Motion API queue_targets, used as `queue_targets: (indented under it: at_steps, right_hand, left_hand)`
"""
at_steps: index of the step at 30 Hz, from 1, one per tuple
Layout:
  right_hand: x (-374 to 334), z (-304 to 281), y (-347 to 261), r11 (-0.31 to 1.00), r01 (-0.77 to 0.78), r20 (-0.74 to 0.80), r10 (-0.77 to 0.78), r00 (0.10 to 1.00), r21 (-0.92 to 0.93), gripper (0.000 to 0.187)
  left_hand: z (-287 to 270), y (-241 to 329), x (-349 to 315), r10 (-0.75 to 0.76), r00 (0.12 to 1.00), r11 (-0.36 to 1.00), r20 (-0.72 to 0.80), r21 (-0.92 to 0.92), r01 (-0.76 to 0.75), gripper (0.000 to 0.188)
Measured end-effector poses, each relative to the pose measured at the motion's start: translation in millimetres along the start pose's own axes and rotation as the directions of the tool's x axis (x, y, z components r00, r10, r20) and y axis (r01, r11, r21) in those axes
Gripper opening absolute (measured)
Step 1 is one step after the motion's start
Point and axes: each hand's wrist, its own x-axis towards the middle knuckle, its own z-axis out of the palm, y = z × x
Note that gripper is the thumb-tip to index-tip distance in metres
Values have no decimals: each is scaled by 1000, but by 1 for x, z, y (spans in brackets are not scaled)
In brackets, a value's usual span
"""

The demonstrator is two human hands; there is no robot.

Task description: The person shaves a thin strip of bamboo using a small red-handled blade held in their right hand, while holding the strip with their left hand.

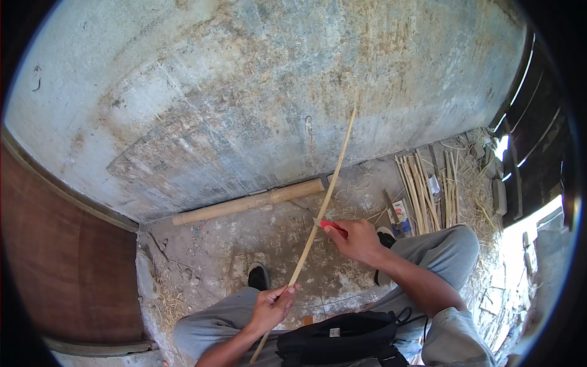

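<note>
A long, thin bamboo strip slants from my lap up and away toward the wall, bowing slightly. My left hand is closed around its lower part, thumb on top, above my left thigh. In my right hand is a knife with a red handle, gripped in a fist. Its short blade, pointing left, meets the strip around mid-length. Fingers hide much of the handle.
A thick bamboo pole lies along the wall's foot. Several split bamboo strips are piled at right, near shavings and a printed box. A black bag rests on my lap. A brown panel stands at left.
</note>
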Motion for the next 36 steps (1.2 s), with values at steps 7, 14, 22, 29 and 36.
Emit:
queue_targets:
  at_steps: [7,14,22,29,36]
  right_hand:
    - [10,4,16,991,45,-98,-58,993,-127,36]
    - [14,10,17,989,24,-70,-35,997,-147,35]
    - [29,-2,46,959,-184,-115,162,980,-214,40]
    - [43,-16,58,942,-272,-199,233,952,-196,43]
    - [56,-32,95,893,-389,-342,302,890,-225,45]
  left_hand:
    - [0,-4,-5,41,998,999,38,-12,-40,28]
    - [2,4,-8,-27,1000,1000,-9,5,27,27]
    - [6,-6,-16,-22,1000,995,1,93,22,27]
    - [1,-6,-17,-29,999,990,26,137,25,29]
    - [-5,-19,-17,11,997,975,80,221,-29,31]
